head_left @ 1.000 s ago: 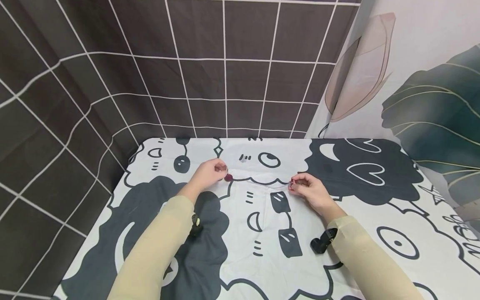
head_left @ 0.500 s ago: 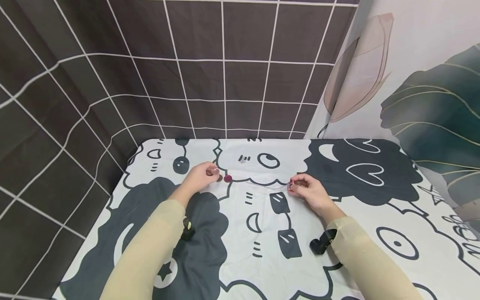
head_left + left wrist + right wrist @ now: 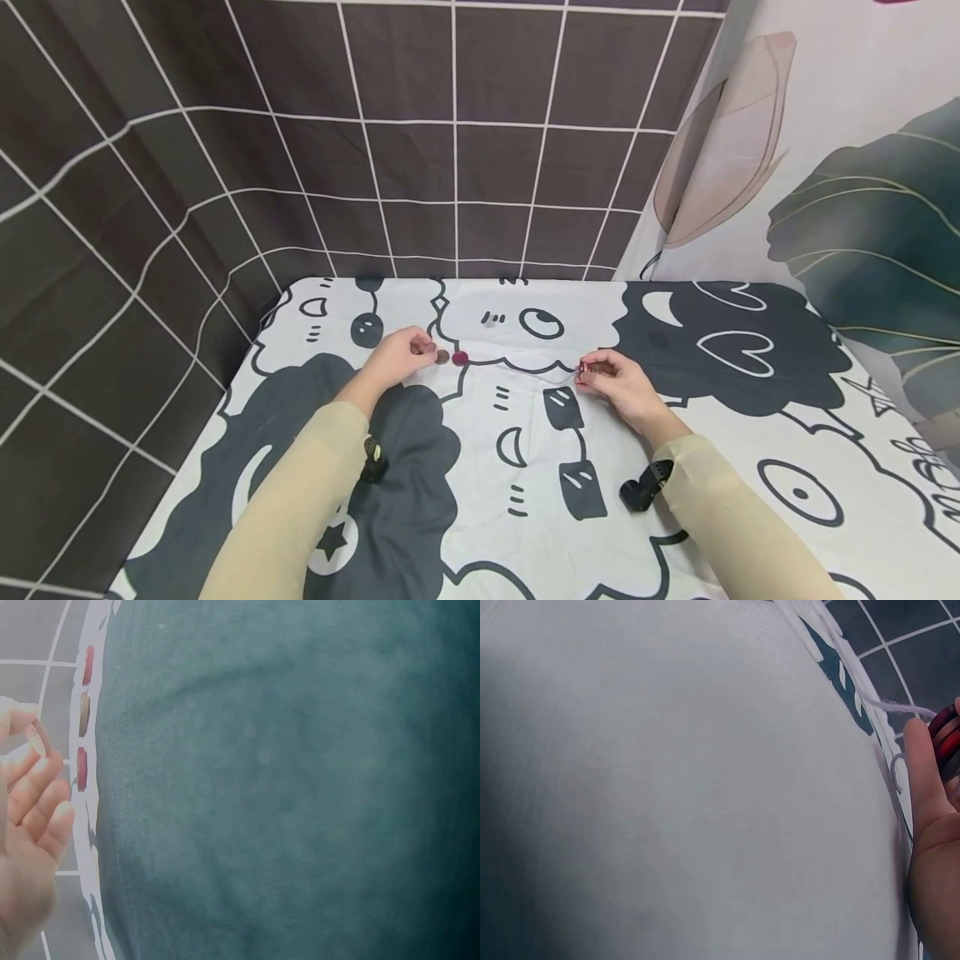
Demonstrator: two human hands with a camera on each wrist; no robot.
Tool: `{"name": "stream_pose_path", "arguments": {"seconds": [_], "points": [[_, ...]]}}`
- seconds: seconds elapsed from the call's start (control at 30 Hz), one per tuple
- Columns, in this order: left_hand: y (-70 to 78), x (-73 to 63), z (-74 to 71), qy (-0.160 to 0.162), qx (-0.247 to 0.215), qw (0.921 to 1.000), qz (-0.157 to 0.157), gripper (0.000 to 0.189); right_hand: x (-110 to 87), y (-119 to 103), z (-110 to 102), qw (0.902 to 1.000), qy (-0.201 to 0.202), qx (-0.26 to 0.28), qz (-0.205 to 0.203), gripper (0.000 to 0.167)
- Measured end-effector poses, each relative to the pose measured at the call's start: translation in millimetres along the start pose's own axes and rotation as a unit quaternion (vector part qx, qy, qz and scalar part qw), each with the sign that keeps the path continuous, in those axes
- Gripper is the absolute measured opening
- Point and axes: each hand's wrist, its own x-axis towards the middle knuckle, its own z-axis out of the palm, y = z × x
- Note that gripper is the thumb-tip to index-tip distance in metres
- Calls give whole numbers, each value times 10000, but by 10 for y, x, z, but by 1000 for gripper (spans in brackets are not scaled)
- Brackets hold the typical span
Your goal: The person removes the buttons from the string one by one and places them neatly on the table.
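In the left wrist view, my left hand (image 3: 34,817) pinches a thin reddish disc like a button (image 3: 39,739) between thumb and finger. Beyond it, a red disc (image 3: 88,665), a brown disc (image 3: 84,714) and another red disc (image 3: 82,769) line up along the white cloth. The head view has my left hand (image 3: 397,354) right beside a brown disc (image 3: 442,357) and a dark red disc (image 3: 460,357). My right hand (image 3: 618,379) holds a small stack of dark and red discs (image 3: 946,739), with a pale lilac cord (image 3: 900,708) running to it.
A white cloth with black cartoon drawings (image 3: 517,533) covers the surface. Behind it hangs a dark grid-patterned curtain (image 3: 405,158), and at the right a leaf-print curtain (image 3: 877,208). A black wrist camera (image 3: 641,490) sits on my right wrist.
My left hand has drawn slightly left, away from the dark red disc, and a brown disc now shows at its fingertips. The right hand stays in place with its discs.
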Motion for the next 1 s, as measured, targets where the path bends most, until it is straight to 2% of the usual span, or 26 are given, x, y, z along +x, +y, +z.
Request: {"name": "stream_pose_path", "arguments": {"seconds": [0.17, 0.37, 0.57, 0.87, 1.0], "points": [[-33, -9, -20, 47, 44, 9999, -91, 21, 1, -6, -2, 10000, -37, -21, -19, 31], [-61, -8, -50, 63, 343, 9994, 40, 19, 11, -7, -4, 9999, -20, -151, 32, 33], [-70, -12, -54, -89, 561, 9983, 117, 15, 24, -2, 0, 9997, -9, -211, 116, 34], [-131, -9, -39, -360, 554, 9977, 131, 11, 16, -1, -14, 9998, -5, -198, 67, 34], [-134, -1, -40, -353, 812, 9959, 168, 8, 9, -5, -14, 9998, -13, -183, 40, 33]]}}
